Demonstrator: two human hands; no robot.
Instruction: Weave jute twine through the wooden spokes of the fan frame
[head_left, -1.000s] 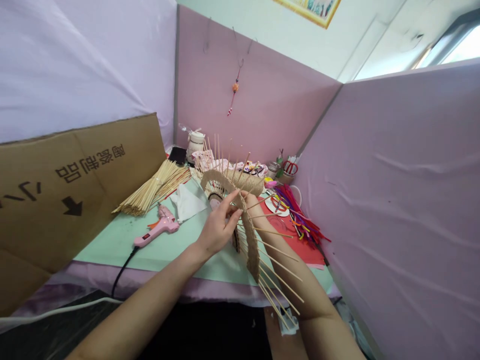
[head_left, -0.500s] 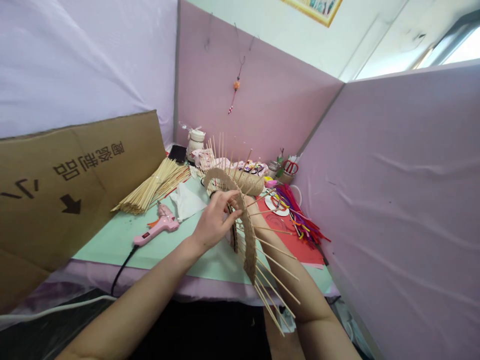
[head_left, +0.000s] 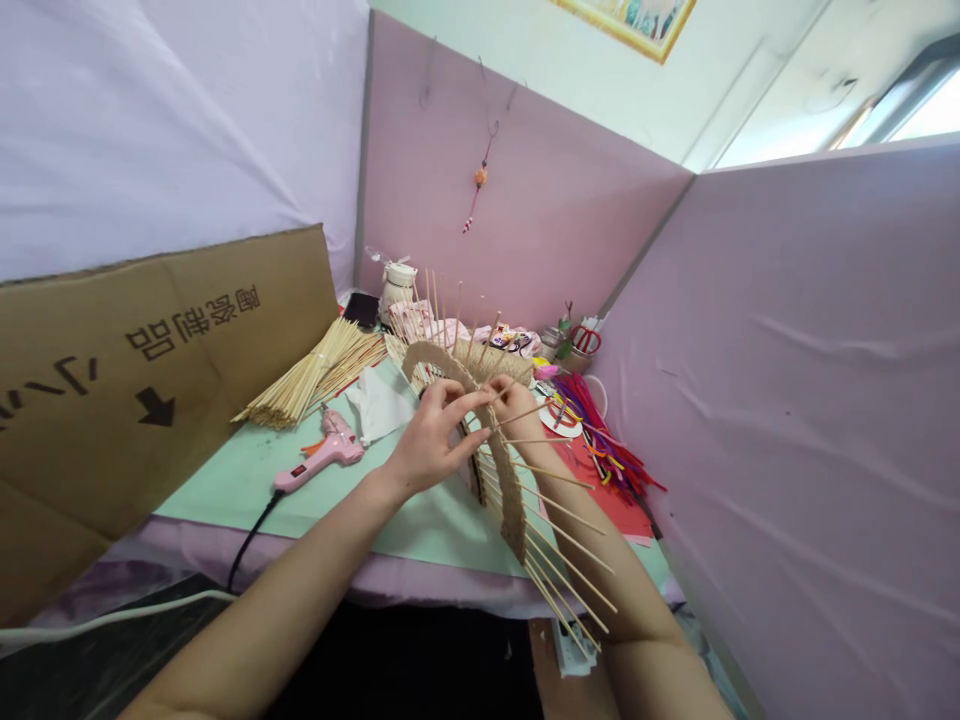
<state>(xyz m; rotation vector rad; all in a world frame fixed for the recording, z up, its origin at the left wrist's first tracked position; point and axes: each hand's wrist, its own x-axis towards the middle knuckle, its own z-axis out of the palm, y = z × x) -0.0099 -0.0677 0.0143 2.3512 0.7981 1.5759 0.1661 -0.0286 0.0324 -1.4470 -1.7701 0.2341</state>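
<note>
A curved cardboard strip (head_left: 512, 505) stands tilted over the table, with several thin wooden sticks (head_left: 574, 548) passing through it and fanning outward. My left hand (head_left: 431, 440) grips the strip's edge from the left, thumb below and fingers above. On the far side, my right hand (head_left: 512, 398) has its fingers pinched together close to the strip, at what looks like one of the sticks. Its fingertips are partly covered by the strip and my left fingers. Behind the strip, a darker inner part of the piece is mostly hidden.
A pink glue gun (head_left: 319, 460) with a black cord lies left, near a white tissue (head_left: 379, 405). Behind are a bundle of sticks (head_left: 300, 380), a twine roll (head_left: 499, 365) and a white bottle (head_left: 397, 285). Colourful pipe cleaners (head_left: 615, 440) lie right; a cardboard panel (head_left: 247, 300) stands left.
My right hand has come up from behind the strip, and its fingers now show at the outer face. The strip has shifted slightly right; my left hand keeps its grip.
</note>
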